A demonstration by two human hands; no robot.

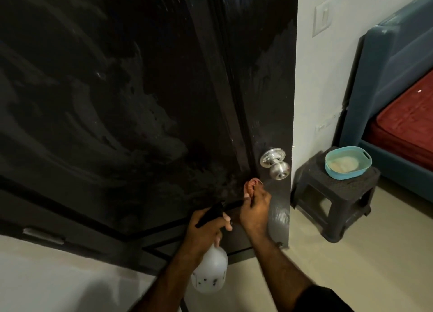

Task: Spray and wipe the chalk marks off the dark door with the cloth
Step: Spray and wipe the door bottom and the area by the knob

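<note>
Door (117, 88) fills my left and centre, dark and streaked with pale chalky smears, above a light floor (351, 253). My left hand (207, 227) grips the spray bottle (210, 271) by its black head; the white body hangs below the fist, long axis running up and right, nozzle aimed at the door. My right hand (254, 208) is curled around something reddish against the door under the knob (276, 165); whether it is the cloth I cannot tell. Right: stool (332, 201), teal basin (346, 162), bed (403, 96).

Single head-worn view, facing forward and down, close to door (117, 100)
</note>
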